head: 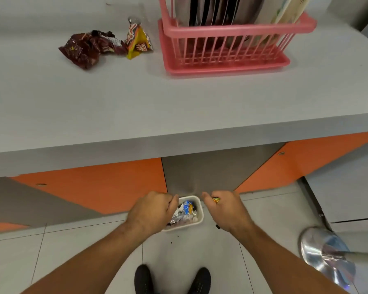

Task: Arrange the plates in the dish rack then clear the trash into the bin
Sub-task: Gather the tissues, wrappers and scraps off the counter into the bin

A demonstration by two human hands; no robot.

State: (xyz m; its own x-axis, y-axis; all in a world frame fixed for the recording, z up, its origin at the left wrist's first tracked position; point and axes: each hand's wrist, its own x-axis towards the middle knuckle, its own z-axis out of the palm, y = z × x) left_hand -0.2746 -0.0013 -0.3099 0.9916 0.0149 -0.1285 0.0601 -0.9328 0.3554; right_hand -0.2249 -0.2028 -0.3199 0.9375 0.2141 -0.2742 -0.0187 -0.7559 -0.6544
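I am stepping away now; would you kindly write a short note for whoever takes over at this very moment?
Left hand: fingers curled over the bin on the floor; whether it holds anything cannot be told.
Right hand: pinches a small yellow wrapper just beside the bin.
Done: plates stand in the pink dish rack on the counter; crumpled wrappers lie in the bin.
Left: drop the held wrapper, then bin the dark red wrapper and the orange-yellow wrapper from the counter.
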